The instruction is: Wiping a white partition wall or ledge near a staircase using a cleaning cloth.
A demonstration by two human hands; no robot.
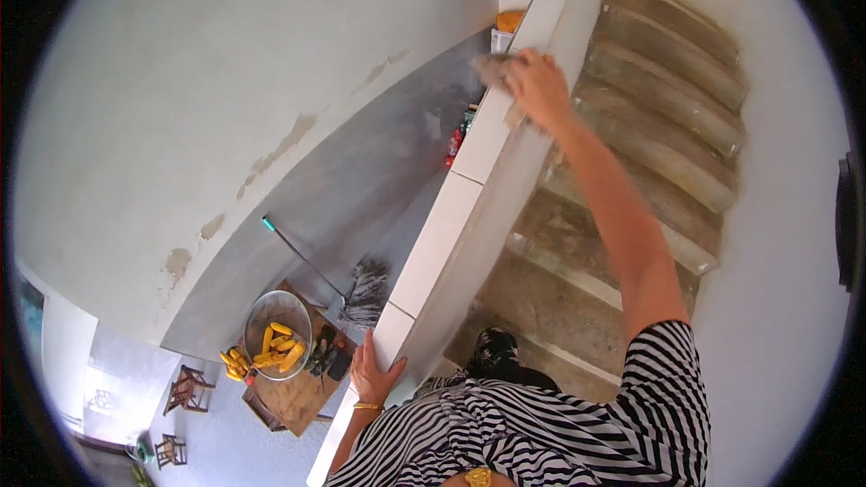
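My right hand (541,88) is stretched far forward over the white tiled top of the stair wall (433,237). Its fingers are closed on a greyish-brown cloth (495,71), blurred, which lies against the tiles and hangs partly past their left edge. Nearer my body, my left hand (374,372) rests on the same tiled ledge with the fingers spread and nothing held; a yellow bangle circles that wrist.
Concrete steps (568,223) run along the right of the low wall, beside a white wall. Down on its left are a mop (365,291), a wooden table (291,399) with a bowl (310,331) of corn cobs (291,357), and small wooden stools (189,390).
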